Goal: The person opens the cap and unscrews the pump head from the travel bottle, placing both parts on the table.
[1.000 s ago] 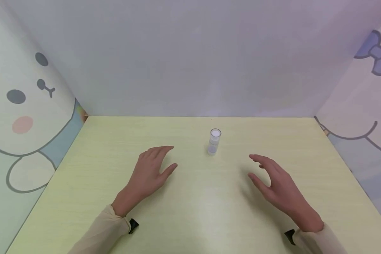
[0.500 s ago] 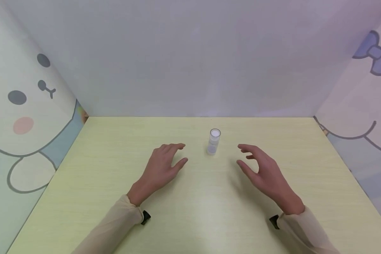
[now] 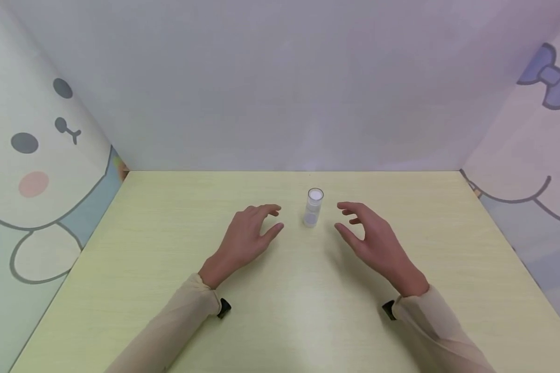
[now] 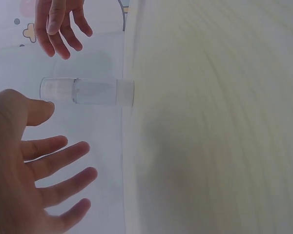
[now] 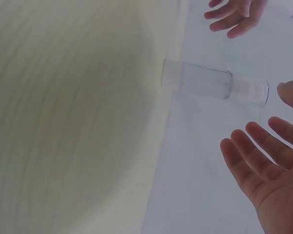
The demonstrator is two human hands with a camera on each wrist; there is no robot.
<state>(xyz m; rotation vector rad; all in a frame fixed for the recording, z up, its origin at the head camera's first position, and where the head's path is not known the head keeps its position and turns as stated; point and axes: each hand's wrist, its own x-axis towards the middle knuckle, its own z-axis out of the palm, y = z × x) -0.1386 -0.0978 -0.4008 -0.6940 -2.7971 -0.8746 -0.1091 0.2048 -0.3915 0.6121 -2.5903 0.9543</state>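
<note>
A small clear cylindrical bottle point(image 3: 312, 208) with a clear cap over a white top stands upright on the table point(image 3: 280, 321). Both wrist views show its see-through body and whitish base, the bottle point(image 4: 95, 91) appearing sideways there. To its left, my left hand point(image 3: 245, 235) is held above the tabletop, thumb and fingers spread apart and bent slightly. My right hand point(image 3: 373, 241) hovers on the other side, palm turned toward the bottle, its fingers gently bent. Neither hand touches the bottle; a gap shows on each side of it.
A plain pale wall point(image 3: 280, 93) rises behind the table's far edge. Side panels with cartoon animals stand at left point(image 3: 42, 171) and right point(image 3: 532, 155). Light sleeves and black wrist bands cover my wrists.
Both hands have moved inward and forward, closing in on the bottle from either side. The bottle stays in its place on the table.
</note>
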